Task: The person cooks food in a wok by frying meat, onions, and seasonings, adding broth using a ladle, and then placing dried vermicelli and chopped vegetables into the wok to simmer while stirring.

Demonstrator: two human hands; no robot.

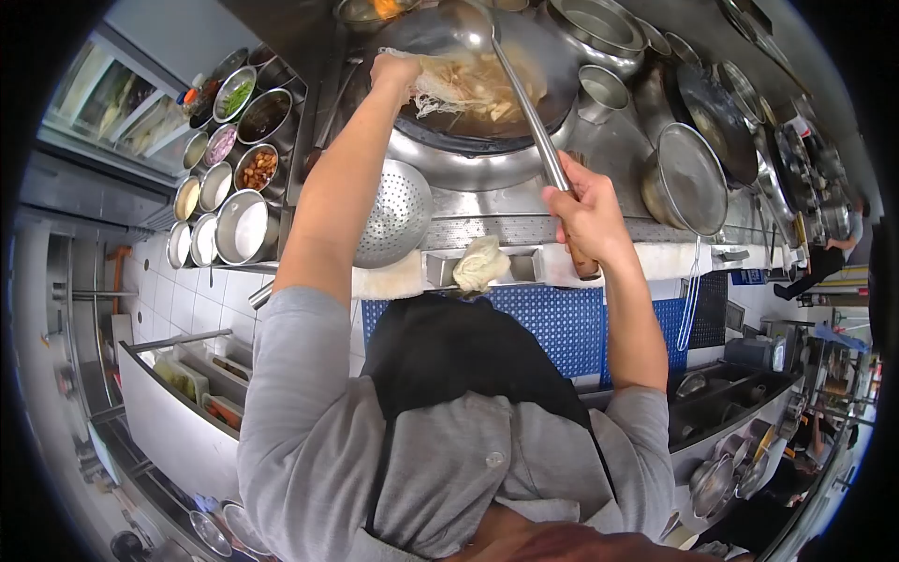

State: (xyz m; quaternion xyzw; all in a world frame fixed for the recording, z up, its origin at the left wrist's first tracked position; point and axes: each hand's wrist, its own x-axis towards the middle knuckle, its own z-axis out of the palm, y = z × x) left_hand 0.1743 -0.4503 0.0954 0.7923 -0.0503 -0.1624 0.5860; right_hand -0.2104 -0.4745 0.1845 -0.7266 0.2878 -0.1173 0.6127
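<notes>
My right hand (590, 211) is closed round the wooden handle of a long steel ladle (524, 103). The ladle's bowl (463, 26) is over the far side of a dark wok (459, 142). Pale pieces of food in brownish liquid (501, 89) lie in the wok, under a haze of steam. At the wok's left side my left hand (398, 72) grips a whitish, stringy cloth (435, 94); its fingers are partly hidden. Below that forearm rests a perforated strainer (395, 214).
Metal pots of ingredients (245, 228) stand at left. A crumpled cloth (481, 264) lies at the counter's front edge. To the right are a small steel pot (602, 92), a large strainer or pan (691, 178) and a hanging whisk (691, 295). Another person (843, 239) is far right.
</notes>
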